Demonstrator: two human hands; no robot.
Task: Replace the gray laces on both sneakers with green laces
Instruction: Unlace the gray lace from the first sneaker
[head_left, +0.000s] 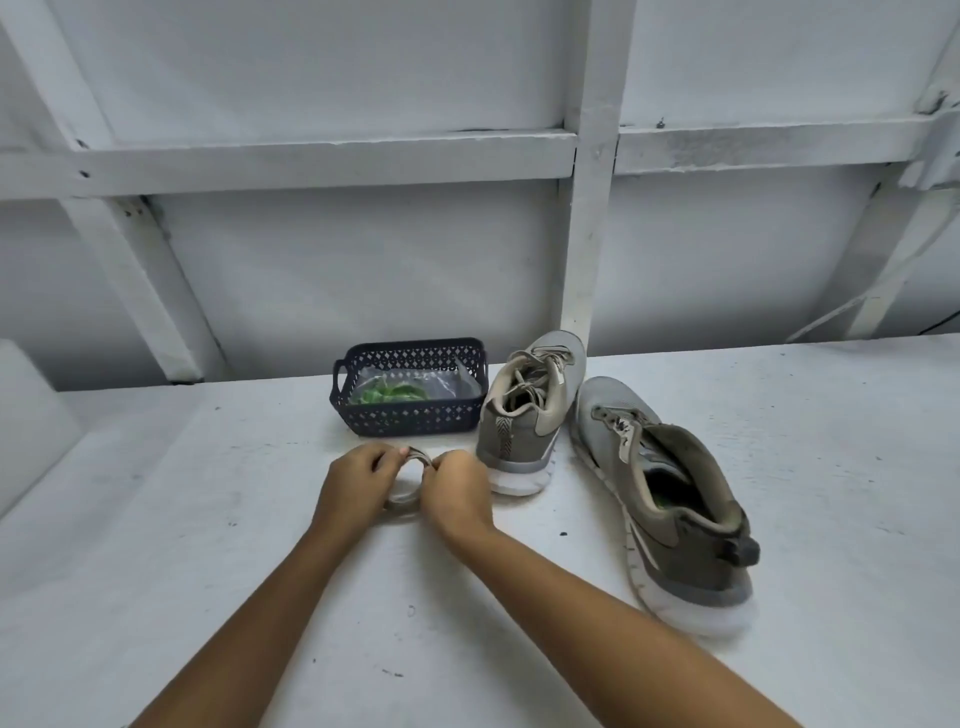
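Both hands are at table centre, working one coiled gray lace. The left hand pinches the coil's left side, fingers curled. The right hand grips the right side, fingers curled over it. The coil's loops show between the two hands, top and bottom, low over the white table; whether it touches the surface is unclear.

A dark blue lattice basket sits just beyond the hands, with green laces inside in a clear plastic bag. The far sneaker stands upright, touching the basket's right side, heel toward the camera, gray laces still threaded. The near sneaker is further right and closer, tilted onto its side with the opening facing left. Its lacing is too small to read. A white framed wall stands behind.
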